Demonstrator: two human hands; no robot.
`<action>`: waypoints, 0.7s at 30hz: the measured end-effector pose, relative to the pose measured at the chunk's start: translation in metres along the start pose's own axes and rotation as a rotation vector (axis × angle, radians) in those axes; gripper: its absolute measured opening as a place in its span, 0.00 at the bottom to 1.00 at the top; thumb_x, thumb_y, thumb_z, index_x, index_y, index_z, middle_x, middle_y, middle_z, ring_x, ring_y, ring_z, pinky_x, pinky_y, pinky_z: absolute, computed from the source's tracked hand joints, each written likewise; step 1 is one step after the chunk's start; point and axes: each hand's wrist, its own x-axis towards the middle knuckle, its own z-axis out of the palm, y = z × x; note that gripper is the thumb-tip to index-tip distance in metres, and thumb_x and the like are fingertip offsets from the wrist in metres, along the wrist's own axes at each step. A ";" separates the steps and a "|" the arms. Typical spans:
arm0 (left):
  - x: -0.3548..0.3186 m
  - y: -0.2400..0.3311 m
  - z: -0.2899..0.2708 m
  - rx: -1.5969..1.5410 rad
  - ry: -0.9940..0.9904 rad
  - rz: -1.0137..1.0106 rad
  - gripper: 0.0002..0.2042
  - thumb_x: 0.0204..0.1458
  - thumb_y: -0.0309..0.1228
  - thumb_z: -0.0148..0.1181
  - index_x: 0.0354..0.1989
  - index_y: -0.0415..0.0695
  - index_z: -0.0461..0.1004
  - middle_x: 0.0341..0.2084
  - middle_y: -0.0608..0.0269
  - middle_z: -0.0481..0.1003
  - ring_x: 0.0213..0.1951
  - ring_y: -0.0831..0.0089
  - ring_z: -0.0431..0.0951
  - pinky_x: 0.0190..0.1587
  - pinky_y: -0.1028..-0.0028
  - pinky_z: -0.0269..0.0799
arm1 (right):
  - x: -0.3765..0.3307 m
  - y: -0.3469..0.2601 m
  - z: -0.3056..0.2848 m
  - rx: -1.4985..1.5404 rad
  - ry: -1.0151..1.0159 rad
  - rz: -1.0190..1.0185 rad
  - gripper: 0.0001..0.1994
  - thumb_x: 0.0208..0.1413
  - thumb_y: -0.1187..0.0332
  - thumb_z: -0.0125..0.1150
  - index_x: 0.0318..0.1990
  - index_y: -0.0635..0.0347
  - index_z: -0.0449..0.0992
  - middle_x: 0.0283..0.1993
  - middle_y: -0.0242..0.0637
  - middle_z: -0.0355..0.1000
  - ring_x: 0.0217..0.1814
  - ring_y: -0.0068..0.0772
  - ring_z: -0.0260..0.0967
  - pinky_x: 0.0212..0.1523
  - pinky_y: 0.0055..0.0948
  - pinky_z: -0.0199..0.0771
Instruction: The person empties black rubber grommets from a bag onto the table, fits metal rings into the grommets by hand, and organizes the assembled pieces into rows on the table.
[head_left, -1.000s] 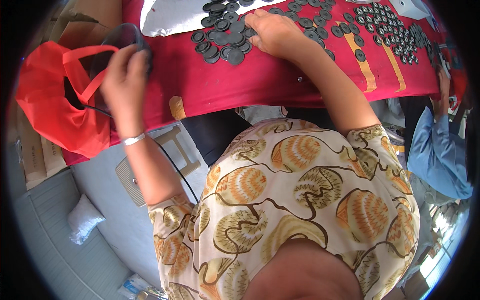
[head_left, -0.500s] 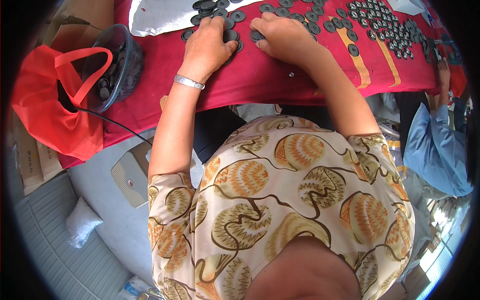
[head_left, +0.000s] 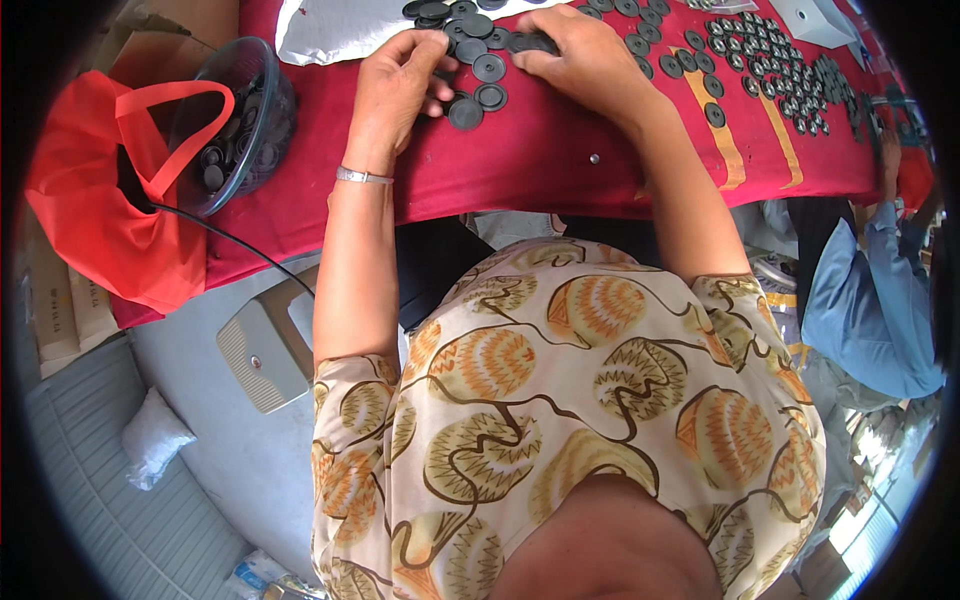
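Loose round black discs [head_left: 488,68], like flat caps, lie on the red cloth and overlap a white sheet. My right hand [head_left: 585,60] grips a few of these black discs [head_left: 530,43] between thumb and fingers, to the right of the pile. At the pile's left edge is my left hand [head_left: 395,85], its fingers curled and thumb uppermost. A dark disc edge shows beside its fingertips, but whether they hold it is hidden. Two discs [head_left: 465,112] lie flat just right of that hand's lower fingers.
The white sheet [head_left: 330,30] lies under the pile. At left stand a clear bowl [head_left: 283,120] of black discs and a red bag [head_left: 110,210]. Rows of discs with shiny centres [head_left: 775,60] and tan tape strips [head_left: 725,150] are at right. A person in blue [head_left: 865,300] sits far right.
My left hand has drawn back and turned thumb-up, uncovering discs beneath it. My right hand has shifted up and right, with discs now showing in its grip. The view has shifted slightly.
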 end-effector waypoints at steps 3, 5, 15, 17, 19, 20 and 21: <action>-0.011 0.004 0.013 -0.455 -0.125 -0.148 0.22 0.61 0.45 0.45 0.49 0.34 0.67 0.30 0.54 0.75 0.22 0.74 0.74 0.17 0.84 0.66 | 0.018 -0.052 -0.028 0.601 -0.206 0.081 0.16 0.49 0.65 0.61 0.44 0.62 0.71 0.40 0.49 0.71 0.38 0.48 0.71 0.39 0.36 0.70; -0.013 0.000 0.009 -0.610 -0.187 -0.179 0.22 0.61 0.44 0.45 0.47 0.34 0.68 0.30 0.54 0.75 0.22 0.73 0.73 0.17 0.85 0.65 | 0.024 -0.026 -0.010 0.533 -0.137 -0.002 0.18 0.49 0.64 0.61 0.47 0.61 0.71 0.41 0.50 0.70 0.38 0.44 0.71 0.39 0.36 0.70; -0.053 -0.010 0.008 0.614 0.087 0.283 0.14 0.44 0.33 0.66 0.37 0.41 0.74 0.18 0.60 0.72 0.23 0.71 0.75 0.27 0.70 0.70 | -0.020 -0.007 0.018 0.149 -0.148 -0.045 0.11 0.49 0.69 0.61 0.41 0.59 0.75 0.36 0.41 0.71 0.37 0.44 0.71 0.38 0.35 0.70; -0.059 -0.012 0.019 0.831 0.080 0.288 0.14 0.43 0.32 0.65 0.37 0.42 0.73 0.23 0.54 0.74 0.27 0.59 0.76 0.28 0.66 0.71 | -0.022 -0.005 0.007 0.051 -0.158 -0.019 0.12 0.49 0.69 0.61 0.43 0.57 0.75 0.37 0.40 0.71 0.39 0.44 0.70 0.39 0.37 0.70; -0.061 -0.013 0.021 0.943 0.094 0.314 0.13 0.44 0.32 0.64 0.37 0.42 0.72 0.25 0.54 0.75 0.29 0.55 0.76 0.29 0.64 0.71 | -0.025 -0.001 0.001 0.012 -0.151 -0.003 0.12 0.49 0.69 0.61 0.43 0.56 0.75 0.37 0.39 0.71 0.39 0.44 0.70 0.40 0.37 0.70; -0.061 -0.012 0.022 0.969 0.114 0.313 0.12 0.44 0.30 0.63 0.36 0.43 0.72 0.25 0.55 0.75 0.29 0.55 0.76 0.29 0.63 0.71 | -0.025 0.001 -0.001 -0.033 -0.141 0.013 0.13 0.50 0.69 0.60 0.44 0.56 0.75 0.37 0.39 0.71 0.40 0.44 0.70 0.41 0.37 0.70; -0.062 -0.011 0.023 0.996 0.136 0.311 0.10 0.45 0.29 0.62 0.36 0.43 0.71 0.26 0.55 0.74 0.30 0.54 0.76 0.29 0.62 0.71 | -0.026 0.000 -0.002 -0.035 -0.141 0.019 0.13 0.50 0.69 0.60 0.44 0.56 0.75 0.37 0.39 0.71 0.40 0.44 0.70 0.41 0.37 0.70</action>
